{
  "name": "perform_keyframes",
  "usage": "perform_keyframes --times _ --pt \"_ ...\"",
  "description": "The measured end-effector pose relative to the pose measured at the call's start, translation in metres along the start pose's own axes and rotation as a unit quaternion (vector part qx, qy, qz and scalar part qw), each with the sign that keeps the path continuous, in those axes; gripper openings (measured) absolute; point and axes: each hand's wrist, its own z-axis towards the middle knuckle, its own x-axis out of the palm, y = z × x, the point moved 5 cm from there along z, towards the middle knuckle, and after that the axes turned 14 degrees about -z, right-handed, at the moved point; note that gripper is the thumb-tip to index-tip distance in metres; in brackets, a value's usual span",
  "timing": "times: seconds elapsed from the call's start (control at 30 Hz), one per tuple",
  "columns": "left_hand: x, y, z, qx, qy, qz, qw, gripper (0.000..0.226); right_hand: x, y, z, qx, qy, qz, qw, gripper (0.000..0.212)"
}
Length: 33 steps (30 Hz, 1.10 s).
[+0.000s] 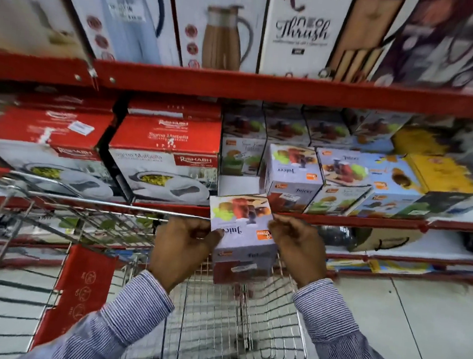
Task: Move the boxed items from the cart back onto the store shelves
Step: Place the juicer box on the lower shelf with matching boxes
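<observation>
I hold a small lilac juicer box between both hands, above the wire cart and level with the red edge of the middle shelf. My left hand grips its left side, and my right hand grips its right side. The box is tilted, with its fruit picture facing up. Right behind it on the shelf is a white gap, between a stack of juicer boxes and another juicer box.
Red and white casserole boxes fill the shelf's left part. More juicer boxes and yellow boxes stand to the right. Jug boxes line the upper shelf. A red child-seat flap hangs in the cart. Tiled floor lies to the right.
</observation>
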Motion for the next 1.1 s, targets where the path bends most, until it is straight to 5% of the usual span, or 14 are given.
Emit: perform_keyframes --times 0.4,1.1 --pt "-0.025 -0.062 0.039 0.072 -0.003 0.006 0.997 0.031 -0.037 0.060 0.032 -0.060 -0.012 0.004 0.998 0.026" --pt "0.023 -0.022 0.071 0.062 -0.098 -0.031 0.993 0.046 -0.007 0.041 0.089 -0.047 0.010 -0.039 0.998 0.032"
